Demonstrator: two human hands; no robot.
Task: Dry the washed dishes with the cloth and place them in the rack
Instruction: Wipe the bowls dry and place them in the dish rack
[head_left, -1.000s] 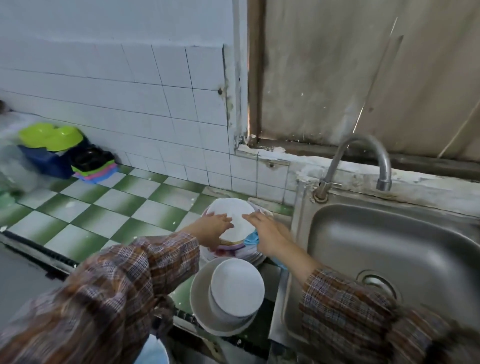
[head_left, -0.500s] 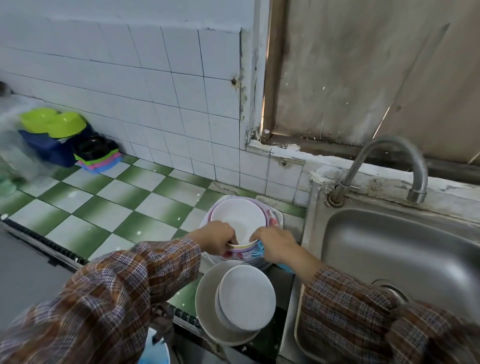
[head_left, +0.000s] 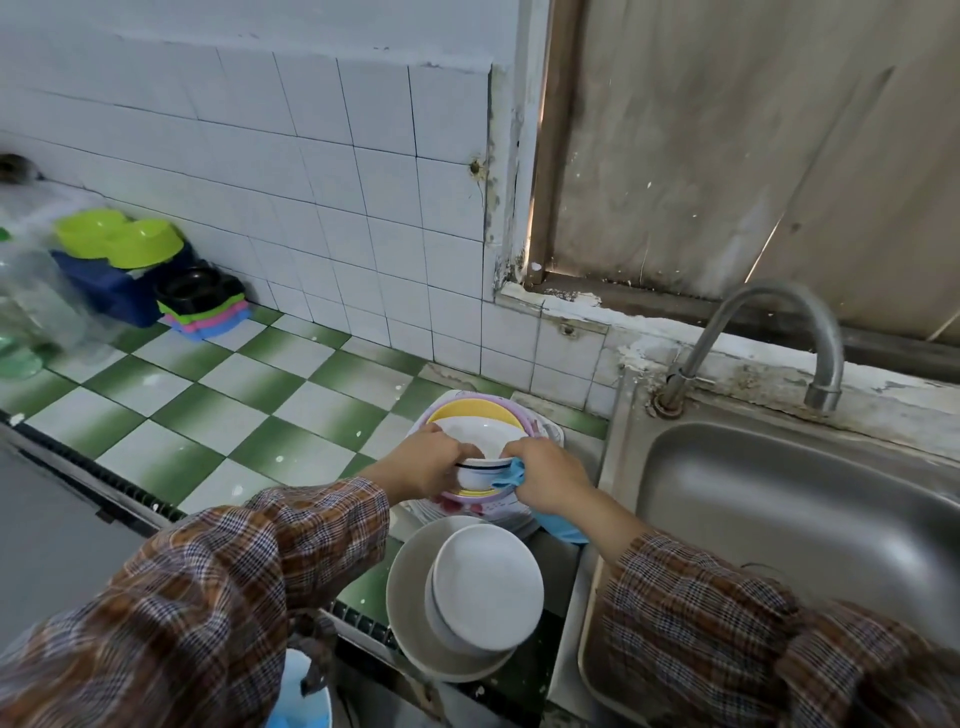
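A white bowl (head_left: 480, 436) with a dark rim line sits on top of a stack of dishes beside the sink. Under it lie a yellow bowl (head_left: 475, 410), a pink plate (head_left: 514, 413) and several white plates. My left hand (head_left: 428, 462) grips the white bowl's left rim. My right hand (head_left: 545, 480) holds a blue cloth (head_left: 556, 522) bunched against the bowl's right side. Closer to me, upturned white bowls (head_left: 485, 587) rest on a wide grey plate (head_left: 410, 597).
The steel sink (head_left: 789, 525) with a curved tap (head_left: 774, 332) lies to the right. The green-and-white checked counter (head_left: 208, 405) stretches left. Stacked plastic containers (head_left: 124, 260) and clear bottles (head_left: 31, 301) stand at the far left by the tiled wall.
The white bowl was upside down under both hands. It has been turned rim-up onto the stack, and both hands have shifted to its sides.
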